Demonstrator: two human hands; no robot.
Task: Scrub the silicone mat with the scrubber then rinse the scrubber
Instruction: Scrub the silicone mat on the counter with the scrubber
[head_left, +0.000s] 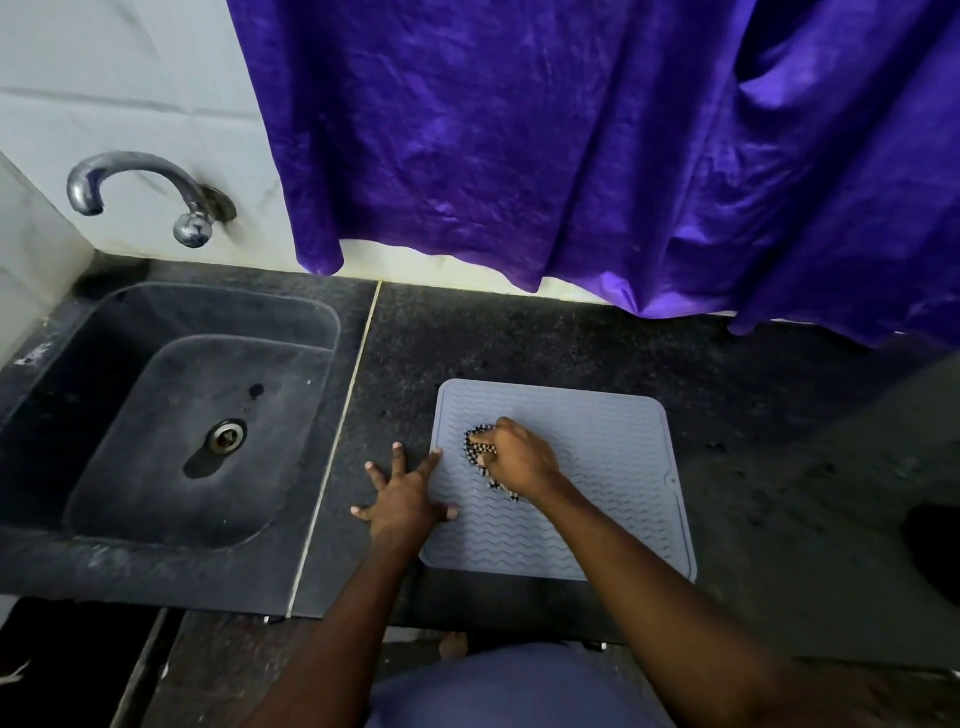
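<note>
A grey silicone mat (613, 467) with wavy ridges lies flat on the dark granite counter (571, 338). My right hand (519, 457) grips a black-and-white speckled scrubber (475, 441) and presses it on the mat's left middle part. Most of the scrubber is hidden under the fingers. My left hand (402, 491) lies flat with fingers spread, straddling the mat's left edge, index finger and thumb on the mat, the other fingers on the counter.
A dark stone sink (93, 415) with a metal drain (226, 436) sits to the left. A chrome tap (140, 192) sticks out of the white tiled wall above it. A purple curtain (597, 145) hangs behind the counter.
</note>
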